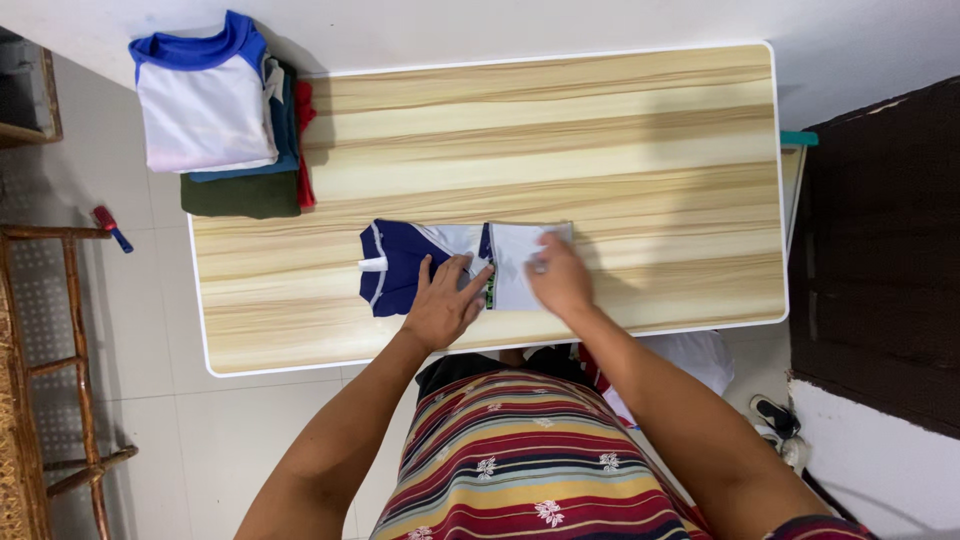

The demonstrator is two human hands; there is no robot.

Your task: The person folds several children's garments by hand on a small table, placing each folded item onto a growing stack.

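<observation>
Your left hand (443,305) lies flat, fingers spread, on the blue half of the folded blue-and-white shirt (455,265), near the front edge of the wooden tabletop (600,130). Your right hand (560,280) presses palm-down on the white half, fingers together at its far corner. Neither grip is clamped on anything; both simply press the cloth. At the tabletop's far left corner sits a stack of folded clothes (225,115), a white-and-blue top uppermost, well apart from your hands.
</observation>
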